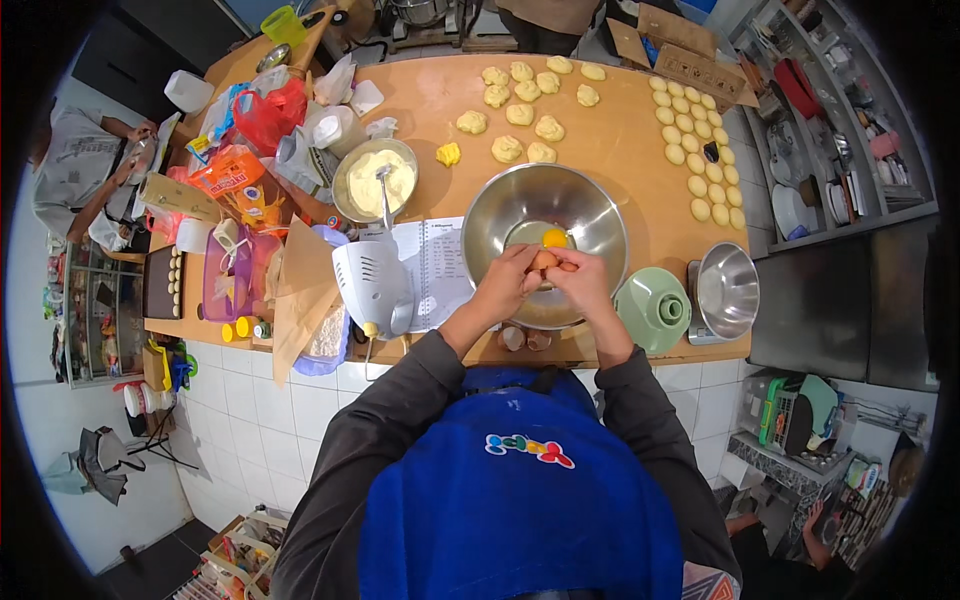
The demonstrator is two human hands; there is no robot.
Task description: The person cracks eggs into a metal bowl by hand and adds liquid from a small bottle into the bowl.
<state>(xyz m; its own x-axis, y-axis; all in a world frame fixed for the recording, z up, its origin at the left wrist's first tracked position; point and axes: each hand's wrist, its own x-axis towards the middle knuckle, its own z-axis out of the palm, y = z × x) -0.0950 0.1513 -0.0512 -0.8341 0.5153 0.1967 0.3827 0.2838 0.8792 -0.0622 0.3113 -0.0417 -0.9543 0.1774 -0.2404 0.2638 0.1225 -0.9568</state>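
Over a large stainless steel mixing bowl (pixel 487 210), both my hands grip one brown egg (pixel 545 260), whose shell looks cracked. My left hand (pixel 510 279) holds its left side, and my right hand (pixel 581 279) has the other side, with a piece of brown shell by the fingers. Inside the bowl, an egg yolk (pixel 555 238) lies in clear egg white. Broken eggshells (pixel 512 338) rest on the table between the bowl and me. Left of the bowl, an open spiral notebook (pixel 442 262) bears writing, partly covered by a white hand mixer (pixel 367 289).
A bowl of pale cream (pixel 375 180) holds a whisk-like utensil. Rough dough lumps (pixel 520 114) lie beyond the mixing bowl; rounded dough balls (pixel 697 187) line the right. A green lid-like piece (pixel 652 311) and a scale with a steel bowl (pixel 727 289) stand rightward. Another person (pixel 82 165) is at left.
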